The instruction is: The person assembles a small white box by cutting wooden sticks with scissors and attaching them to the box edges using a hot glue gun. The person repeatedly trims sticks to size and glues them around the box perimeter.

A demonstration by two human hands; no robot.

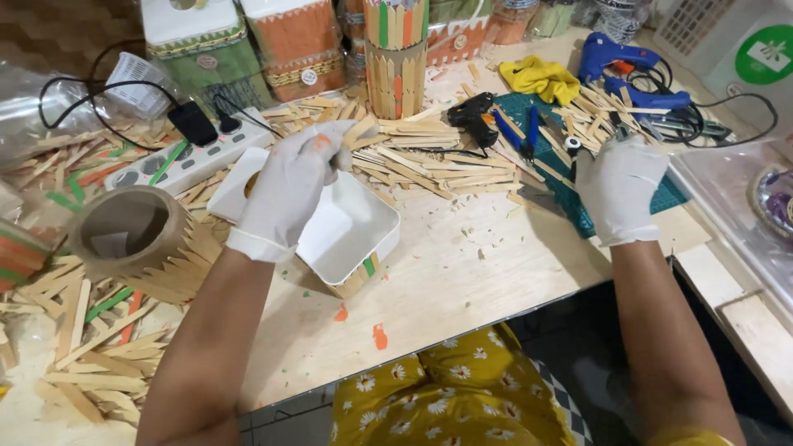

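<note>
My left hand [291,186], in a white glove, hovers over a white square box [351,231] and pinches a pale wooden stick [360,128] at its fingertips. The box lies tilted on the wooden table [462,272], with coloured sticks glued along its lower side. My right hand [618,188], also gloved, rests palm down on a green cutting mat [570,190], fingers reaching into a pile of sticks and tools near a small pair of cutters [578,144]. I cannot see whether it grips anything.
Heaps of wooden sticks [429,161] cover the table's middle and left. A cardboard tape roll [128,227], a white power strip [186,161], a black glue gun [475,111], a blue glue gun [619,66], a yellow cloth [541,78] and stick-covered boxes [395,54] stand around.
</note>
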